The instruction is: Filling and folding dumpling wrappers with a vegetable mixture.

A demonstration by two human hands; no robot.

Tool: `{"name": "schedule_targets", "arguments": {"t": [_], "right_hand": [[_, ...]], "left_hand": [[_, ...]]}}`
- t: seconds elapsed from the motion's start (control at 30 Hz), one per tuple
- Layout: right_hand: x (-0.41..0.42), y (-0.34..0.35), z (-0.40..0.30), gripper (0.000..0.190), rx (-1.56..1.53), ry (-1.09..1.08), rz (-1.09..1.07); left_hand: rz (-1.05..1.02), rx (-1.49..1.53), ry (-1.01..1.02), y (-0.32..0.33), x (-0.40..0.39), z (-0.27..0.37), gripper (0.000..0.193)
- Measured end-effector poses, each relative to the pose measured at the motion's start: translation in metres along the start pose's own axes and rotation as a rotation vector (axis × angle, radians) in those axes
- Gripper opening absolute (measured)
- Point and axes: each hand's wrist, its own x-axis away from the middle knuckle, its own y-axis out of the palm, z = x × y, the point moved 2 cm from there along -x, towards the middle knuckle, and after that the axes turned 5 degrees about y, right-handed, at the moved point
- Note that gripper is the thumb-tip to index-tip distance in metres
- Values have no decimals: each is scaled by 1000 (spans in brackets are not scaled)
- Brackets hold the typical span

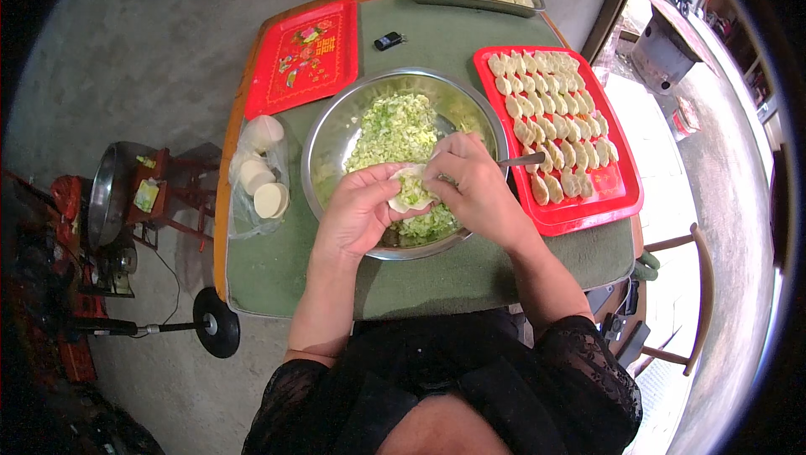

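Over a wide steel bowl (323, 116), my left hand (357, 206) holds a round dumpling wrapper (399, 204) by its edge. Chopped green filling (414, 192) lies in the wrapper's middle. My right hand (471, 179) grips the wrapper's far right edge between thumb and fingers. A metal utensil handle (522, 160) sticks out to the right from behind that hand, across the bowl's rim; its other end is hidden, and whether the hand touches it I cannot tell. Finely chopped green vegetable (393, 124) is heaped in the bowl.
Right of the bowl, a red tray (620, 206) carries rows of folded dumplings (554, 121). Stacked wrappers (271, 200) lie in a plastic bag on the left. Farther back are a flowered red tray (305, 55), a black key fob (389, 41) and a metal pan of dumplings (475, 7).
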Motion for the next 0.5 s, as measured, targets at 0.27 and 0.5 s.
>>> {"name": "schedule_targets", "arguments": {"t": [0.27,0.5], "right_hand": [[0,-1,-3,12,-19,20,30],[0,0,-5,13,-32,-13,-1]], "left_hand": [[29,19,-7,0,0,1,27],[44,-55,15,-3,-1,-3,25]]}}
